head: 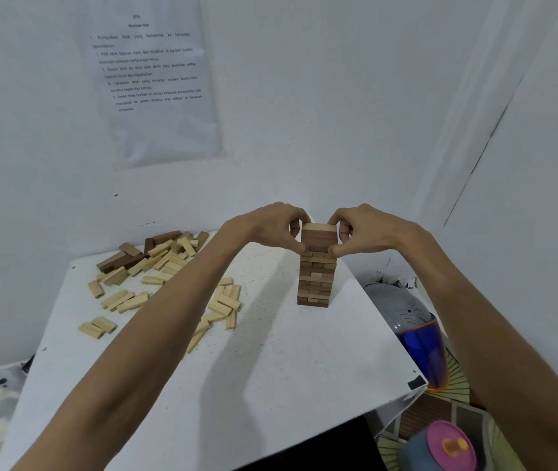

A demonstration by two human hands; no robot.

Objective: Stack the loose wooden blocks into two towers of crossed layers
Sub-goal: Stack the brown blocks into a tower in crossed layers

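White table (pixel 236 385) bears a tower (pixel 316 280); left hand (pixel 275 229) and right hand (pixel 364 231) pinch its top, fingertips (pixel 299 248) partly hidden.

Table (pixel 270 368) gap between loose blocks (pixel 155 266) and tower (pixel 316 277)

White walls (pixel 338 96) — white table (pixel 270 385)

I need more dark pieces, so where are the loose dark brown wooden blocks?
Head view: the loose dark brown wooden blocks lie at the far left of the white table, behind the scattered pale wooden blocks.
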